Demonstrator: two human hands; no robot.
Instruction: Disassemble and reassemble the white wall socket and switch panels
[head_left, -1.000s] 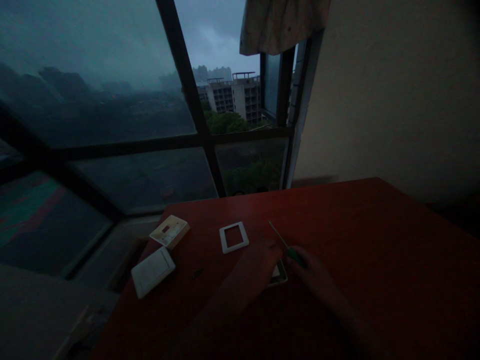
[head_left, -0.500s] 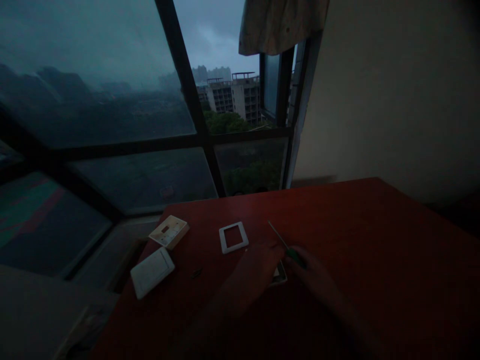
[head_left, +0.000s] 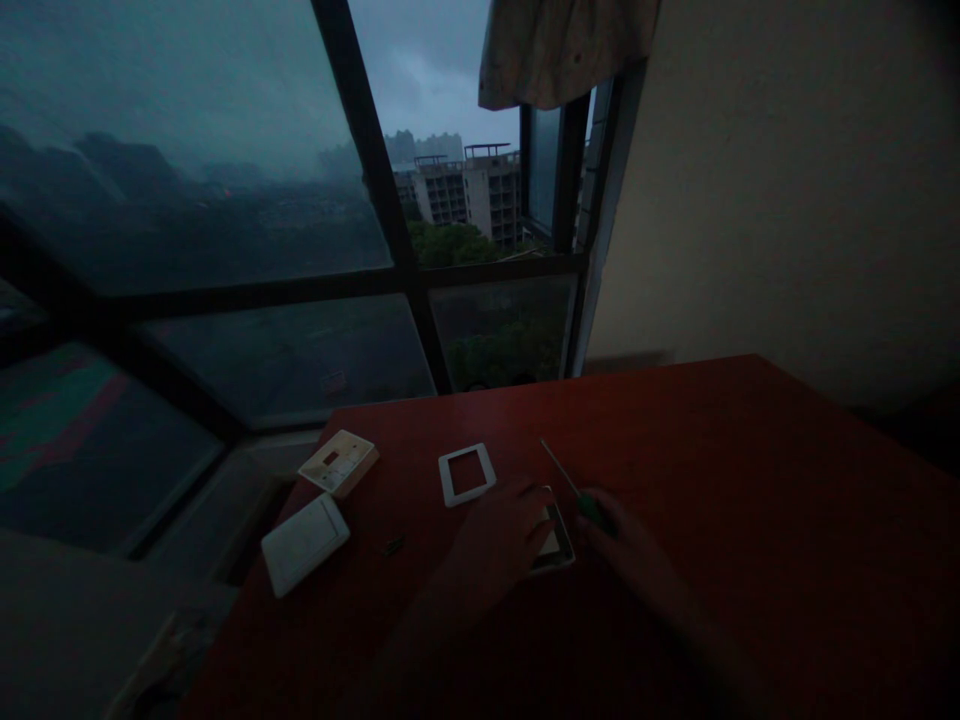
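Note:
In the dim light, my right hand [head_left: 630, 548] is closed around the green handle of a screwdriver [head_left: 592, 508]. Its thin shaft points up and left, with the tip above the table. Over the left part of a pale wall switch plate [head_left: 561, 553] lies my left hand [head_left: 495, 535], its fingers gripping the plate. The hand hides much of that plate, and the dark interior shows along its right side. Just beyond the left hand a white square frame [head_left: 452, 498] rests flat on the table.
To the left lie a white switch panel [head_left: 304, 545] and a cream box-shaped fitting [head_left: 360, 470], near the table's left edge. Several small screws [head_left: 392, 546] are on the red-brown table [head_left: 675, 430]. Large windows rise behind, and a plain wall [head_left: 787, 200] stands to the right.
My left hand has drawn back left from near the screwdriver, uncovering more of the switch plate. The screwdriver has shifted slightly right in my right hand.

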